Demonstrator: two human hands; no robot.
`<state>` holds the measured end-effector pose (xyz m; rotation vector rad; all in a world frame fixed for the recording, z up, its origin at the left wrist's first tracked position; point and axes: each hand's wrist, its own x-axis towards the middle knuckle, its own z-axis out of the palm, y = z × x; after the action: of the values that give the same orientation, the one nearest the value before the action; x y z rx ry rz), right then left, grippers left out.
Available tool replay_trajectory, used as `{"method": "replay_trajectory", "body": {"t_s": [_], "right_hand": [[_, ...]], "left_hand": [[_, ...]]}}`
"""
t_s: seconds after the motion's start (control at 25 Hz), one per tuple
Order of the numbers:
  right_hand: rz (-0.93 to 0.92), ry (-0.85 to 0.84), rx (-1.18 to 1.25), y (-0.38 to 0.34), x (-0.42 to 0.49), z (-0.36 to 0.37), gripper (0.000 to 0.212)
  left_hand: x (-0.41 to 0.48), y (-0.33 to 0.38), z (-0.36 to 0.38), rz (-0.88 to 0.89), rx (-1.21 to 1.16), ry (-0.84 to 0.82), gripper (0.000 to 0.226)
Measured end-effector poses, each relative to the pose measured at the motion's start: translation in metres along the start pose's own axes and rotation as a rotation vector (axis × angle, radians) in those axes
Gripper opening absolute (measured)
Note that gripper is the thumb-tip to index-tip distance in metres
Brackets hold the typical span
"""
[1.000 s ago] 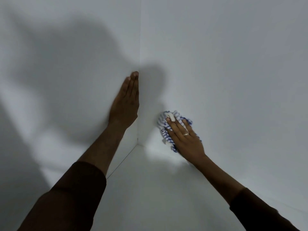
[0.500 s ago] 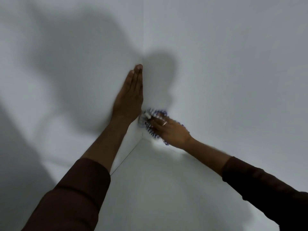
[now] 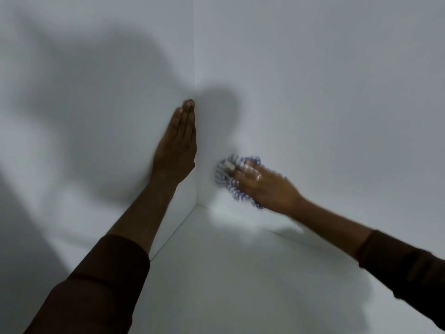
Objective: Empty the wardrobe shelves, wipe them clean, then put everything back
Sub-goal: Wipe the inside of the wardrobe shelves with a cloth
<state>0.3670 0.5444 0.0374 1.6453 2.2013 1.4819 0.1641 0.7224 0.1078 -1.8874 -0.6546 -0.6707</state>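
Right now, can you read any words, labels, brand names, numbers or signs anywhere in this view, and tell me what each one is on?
None: no readable text shows anywhere.
Blue-and-white checked cloth: a woven pattern only, blurred by motion, no label legible.
Plain white wardrobe back panel, side panel and shelf: no print, sticker or mark.
Left hand, flat on the side panel, and right hand, pressing the cloth: no writing.

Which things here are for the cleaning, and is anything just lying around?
For the job:
- blue and white cloth, pressed to the back wall by the right hand
- left hand, flat on the side wall
- bare shelf

Just lying about:
- nothing that shows
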Motion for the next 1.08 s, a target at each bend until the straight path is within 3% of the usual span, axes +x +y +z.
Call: {"method": "replay_trajectory", "body": {"t_s": [0.12, 0.2, 0.4, 0.56, 0.64, 0.84, 1.08], "right_hand": [[-0.208, -0.134, 0.001, -0.053, -0.065, 0.028, 0.044], [-0.305, -0.154, 0.011, -0.043, -0.066, 0.023, 0.038], [-0.037, 0.056, 0.002, 0.030, -0.044, -0.024, 0.043], [-0.251, -0.096, -0.011, -0.024, -0.116, -0.005, 0.038], [-0.268, -0.165, 0.024, -0.026, -0.133, -0.012, 0.033], [-0.090, 0.023, -0.028, 0.083, -0.046, -0.124, 0.045], [0.187, 0.423, -0.185, 0.279, 0.105, -0.308, 0.049]], "left_hand": [[0.002, -0.001, 0.003, 0.004, -0.014, 0.029, 0.069], [0.001, -0.001, 0.000, 0.001, -0.018, 0.016, 0.070], [0.000, -0.001, 0.003, 0.009, -0.049, 0.019, 0.071], [0.003, 0.000, -0.004, -0.116, -0.322, 0.025, 0.071], [0.006, 0.007, -0.016, -0.165, -0.498, 0.059, 0.069], [0.085, -0.008, -0.092, -0.164, -0.675, 0.268, 0.065], [0.281, -0.118, -0.209, -0.276, -0.864, 0.679, 0.061]]}}
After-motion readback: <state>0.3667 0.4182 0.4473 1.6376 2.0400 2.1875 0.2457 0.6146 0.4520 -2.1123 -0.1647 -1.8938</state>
